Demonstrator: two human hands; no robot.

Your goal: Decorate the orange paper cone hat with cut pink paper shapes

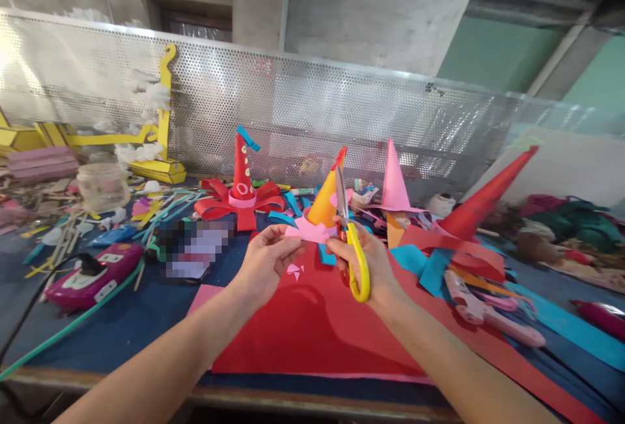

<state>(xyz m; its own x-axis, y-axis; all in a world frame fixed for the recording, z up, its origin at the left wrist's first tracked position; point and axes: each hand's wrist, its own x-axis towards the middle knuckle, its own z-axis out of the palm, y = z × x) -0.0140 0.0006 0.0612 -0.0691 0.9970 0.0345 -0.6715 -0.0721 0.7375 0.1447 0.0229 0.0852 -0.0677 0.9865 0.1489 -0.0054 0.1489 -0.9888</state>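
Observation:
Between my two hands a small pink strip (308, 232), paper or foam, is stretched, with a jagged upper edge. My left hand (263, 261) pinches its left end. The right end is at the thumb and fingers of my right hand (374, 258), which also carries yellow-handled scissors (361, 271), blades pointing up. Just behind the strip stands an orange cone (323, 201) with a red tip; the strip and my hands hide part of its base. Below my hands lies a red sheet (317, 326), with several pink scraps (295, 271) on it.
A red cone (241, 167) with red strips stands back left. A pink cone (396, 180) and another red cone (481, 196) stand on the right. A pink glue gun (493, 320) lies at right, a purple power strip (95, 277) at left. A perforated metal panel (312, 105) runs behind.

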